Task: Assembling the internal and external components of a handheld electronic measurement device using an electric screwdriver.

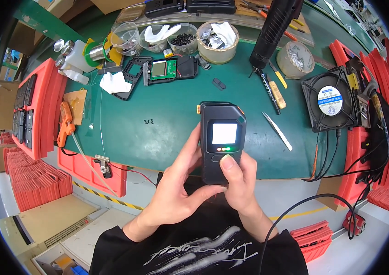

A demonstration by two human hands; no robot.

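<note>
Both hands hold a dark grey handheld device (222, 120) with orange corner trim over the near edge of the green mat (158, 133). Its small square screen glows white, and green and orange lights shine below it. My left hand (176, 183) cups the device from the left and underneath. My right hand (238, 183) grips its lower right, thumb pressing a button under the lights. Farther back on the mat lies an opened device of the same kind with a green circuit board (164, 69).
Tweezers (277, 130) lie right of the device, a black fan (330, 98) beyond them. Bowls of small parts (183, 39) line the back edge, beside a black heat gun (272, 27). An orange screwdriver (66, 123) and red foam trays (38, 101) sit left. Two tiny screws (148, 121) rest mid-mat.
</note>
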